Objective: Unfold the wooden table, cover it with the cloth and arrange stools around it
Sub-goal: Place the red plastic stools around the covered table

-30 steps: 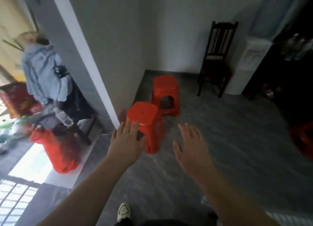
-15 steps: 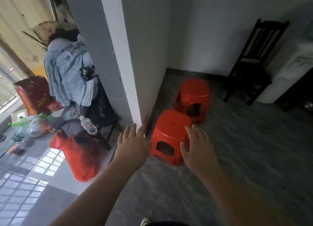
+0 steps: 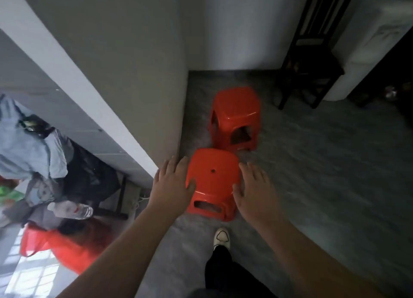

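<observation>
Two red plastic stools stand on the grey floor beside the wall corner. The near stool [image 3: 213, 179] is right below me, with a small hole in its seat. My left hand [image 3: 171, 186] is spread at its left edge, thumb resting on the seat. My right hand [image 3: 254, 190] is spread at its right edge, thumb against the side. Neither hand has closed around the stool. The far stool [image 3: 234, 117] stands just behind it, closer to the back wall. The wooden table and the cloth are not in sight.
A white wall corner [image 3: 143, 154] juts out at the left of the stools. A dark wooden chair [image 3: 310, 58] stands at the back right. To the left lie a red bag [image 3: 64, 248], a plastic bottle [image 3: 71, 209] and hanging clothes [image 3: 26, 148]. My shoe [image 3: 221, 237] is on the floor.
I have stepped closer and bent over the near stool. Both hands have come down from above it to its left and right edges.
</observation>
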{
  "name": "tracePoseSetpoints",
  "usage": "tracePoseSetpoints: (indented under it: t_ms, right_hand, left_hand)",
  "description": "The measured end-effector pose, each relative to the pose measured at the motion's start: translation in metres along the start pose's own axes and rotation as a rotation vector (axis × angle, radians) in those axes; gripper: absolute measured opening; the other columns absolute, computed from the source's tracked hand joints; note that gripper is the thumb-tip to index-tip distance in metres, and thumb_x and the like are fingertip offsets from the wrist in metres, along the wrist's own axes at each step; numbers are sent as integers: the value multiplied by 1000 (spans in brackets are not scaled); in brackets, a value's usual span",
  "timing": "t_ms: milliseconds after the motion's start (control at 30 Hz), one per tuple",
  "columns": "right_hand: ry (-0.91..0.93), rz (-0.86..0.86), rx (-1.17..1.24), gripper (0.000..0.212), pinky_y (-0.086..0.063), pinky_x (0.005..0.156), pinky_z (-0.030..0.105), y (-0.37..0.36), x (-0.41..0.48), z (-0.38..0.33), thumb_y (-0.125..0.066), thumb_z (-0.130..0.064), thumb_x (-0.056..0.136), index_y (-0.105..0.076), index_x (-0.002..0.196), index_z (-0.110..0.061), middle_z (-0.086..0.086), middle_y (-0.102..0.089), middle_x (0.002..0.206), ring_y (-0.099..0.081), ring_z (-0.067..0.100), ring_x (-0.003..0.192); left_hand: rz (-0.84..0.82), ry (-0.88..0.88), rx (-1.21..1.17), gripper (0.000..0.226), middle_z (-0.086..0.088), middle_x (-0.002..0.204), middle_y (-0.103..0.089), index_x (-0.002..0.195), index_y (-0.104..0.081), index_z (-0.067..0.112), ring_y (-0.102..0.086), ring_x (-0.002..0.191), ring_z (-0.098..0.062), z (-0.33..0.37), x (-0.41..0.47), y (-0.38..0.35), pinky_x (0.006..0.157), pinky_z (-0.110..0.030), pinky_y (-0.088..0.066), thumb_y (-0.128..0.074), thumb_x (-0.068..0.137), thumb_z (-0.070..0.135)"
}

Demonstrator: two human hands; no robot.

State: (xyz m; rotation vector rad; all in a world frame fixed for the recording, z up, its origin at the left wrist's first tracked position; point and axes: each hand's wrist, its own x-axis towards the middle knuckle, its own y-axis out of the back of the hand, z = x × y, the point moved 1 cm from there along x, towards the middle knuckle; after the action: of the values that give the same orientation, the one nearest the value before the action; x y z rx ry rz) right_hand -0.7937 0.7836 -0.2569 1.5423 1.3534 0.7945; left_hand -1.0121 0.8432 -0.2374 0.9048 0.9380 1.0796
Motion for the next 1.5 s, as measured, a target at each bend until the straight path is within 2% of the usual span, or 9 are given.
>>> tracePoseSetpoints:
  t_ms: [233,400,533,667,800,867,1033,1233,1500]
  right_hand:
    - [-163,-194,52,67,-36,111,49,-99,120,52,-49,-43,92,-23,151,-26,8,-35,156,-36,29,140]
    - [-332,-286,135,66,-45,102,51,-192,171,98,-35,-49,88,-22,148,-24,7,-40,148,-41,27,132]
    - [-453,-242,252,68,-39,107,44,-272,202,134,-37,-47,91,-26,150,-15,11,-42,145,-44,30,131]
    - [-615,-197,407,76,-34,112,48,-332,215,154,-51,-47,96,-12,156,-21,8,-31,158,-37,29,141]
    - [-740,-186,583,76,-49,99,53,-370,223,155,-47,-62,87,-22,149,-27,4,-51,141,-57,28,123]
    - [-784,-164,614,80,-53,93,54,-378,226,148,-52,-61,85,-21,149,-26,5,-51,138,-59,27,118]
    - [-810,-178,563,93,-46,100,50,-364,230,135,-64,-47,87,-5,155,-25,12,-36,150,-48,32,131]
    - [-808,-162,538,97,-43,102,49,-276,222,112,-66,-44,88,-1,156,-21,12,-34,151,-46,33,133]
    - [-671,-1,490,100,-44,106,52,-76,177,35,-67,-55,77,-8,153,-30,6,-36,150,-44,26,133]
  left_hand:
    - [-174,92,-29,65,-13,159,-25,154,-21,21,-21,147,-33,-22,127,-86,118,-51,-24,-47,97,40]
    - [-280,181,-102,65,-19,149,-37,148,-31,13,-35,137,-40,-64,197,-185,111,-52,-33,-55,92,35]
    - [-325,229,-149,74,-20,151,-31,151,-23,11,-34,138,-40,-101,244,-269,111,-53,-34,-60,92,35]
    - [-287,362,-204,87,-20,155,-26,153,-15,12,-31,140,-41,-135,281,-330,110,-56,-35,-60,89,50]
    - [-356,496,-323,101,-19,148,-43,152,-17,17,-50,129,-39,-152,295,-364,106,-53,-42,-54,76,73]
    - [-356,486,-342,101,-15,144,-48,151,-19,18,-53,126,-37,-151,294,-370,103,-52,-45,-57,74,72]
    - [-360,482,-325,97,-17,148,-41,155,-11,16,-48,131,-37,-135,296,-357,101,-48,-43,-70,85,46]
    - [-362,364,-280,100,-13,148,-40,157,-3,24,-49,130,-36,-99,287,-267,100,-52,-45,-66,85,54]
    - [-268,185,-244,92,-11,137,-54,151,-20,20,-57,119,-36,-40,244,-81,98,-55,-46,-60,82,65]
